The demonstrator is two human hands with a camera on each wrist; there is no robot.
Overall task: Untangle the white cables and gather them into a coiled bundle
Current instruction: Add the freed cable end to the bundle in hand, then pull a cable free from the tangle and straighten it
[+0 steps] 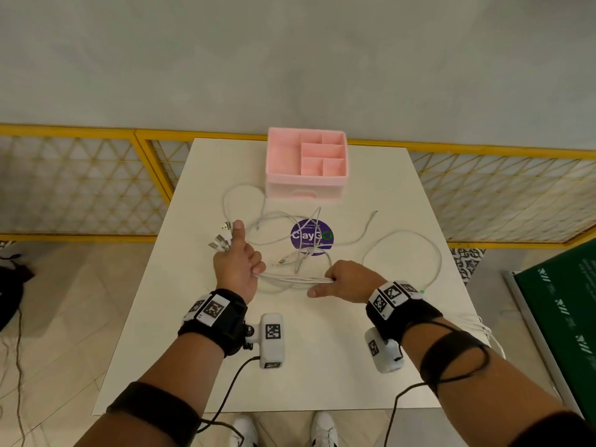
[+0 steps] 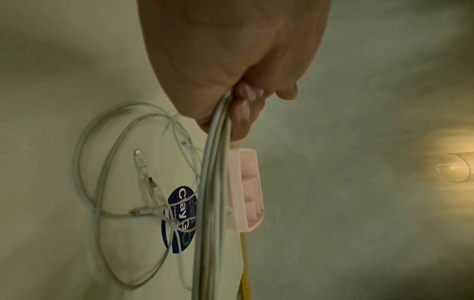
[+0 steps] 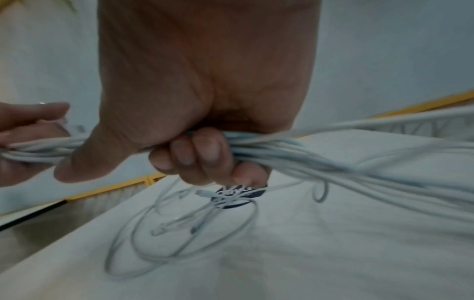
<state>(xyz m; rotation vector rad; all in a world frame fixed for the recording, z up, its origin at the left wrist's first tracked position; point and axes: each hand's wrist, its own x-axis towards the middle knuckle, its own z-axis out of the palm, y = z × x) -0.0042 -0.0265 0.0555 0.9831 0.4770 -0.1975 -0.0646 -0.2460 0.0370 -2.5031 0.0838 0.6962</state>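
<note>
Several white cables (image 1: 295,279) run taut in a straight bunch between my two hands above the white table (image 1: 322,366). My left hand (image 1: 240,264) grips one end of the bunch, thumb up, with USB plugs (image 1: 221,237) sticking out past it. My right hand (image 1: 343,279) grips the same bunch, fingers curled round the strands (image 3: 256,146), thumb stretched out. In the left wrist view the cables (image 2: 215,182) drop from my closed fist (image 2: 238,97). Loose loops (image 1: 406,250) and tangled ends (image 1: 309,250) still lie on the table.
A pink compartment organizer (image 1: 306,162) stands at the table's far edge. A round purple sticker (image 1: 311,237) sits mid-table under the tangle. Yellow lattice railings (image 1: 80,182) run behind the table. A green board (image 1: 561,317) leans at the right.
</note>
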